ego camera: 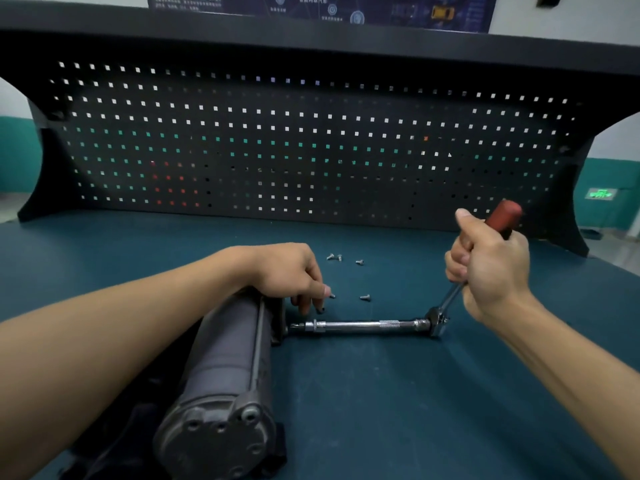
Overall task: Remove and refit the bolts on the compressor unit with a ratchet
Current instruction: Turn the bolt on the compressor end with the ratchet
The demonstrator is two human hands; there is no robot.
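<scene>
Two bare hands worked at a blue-green desk [381, 393]. The right hand [491, 265] had its fingers [453, 268] wrapped tightly round the red-brown grip of the ratchet [440, 318], thumb raised along the handle. The handle rose obliquely up and to the right from the ratchet head, which lay near the desk surface. From that head a chrome extension bar [363, 324] ran level to the left, its tip meeting the far end of the compressor unit [225, 358]. The left hand [287, 271] rested on the far end of that dark grey cylinder, fingers curled loosely downward and gripping nothing visible. The compressor unit lay lengthwise on the desk, its bolted end cap toward the camera. Several loose bolts [364, 297] lay scattered on the desk beyond the bar. A black pegboard [311, 140] stood behind.
</scene>
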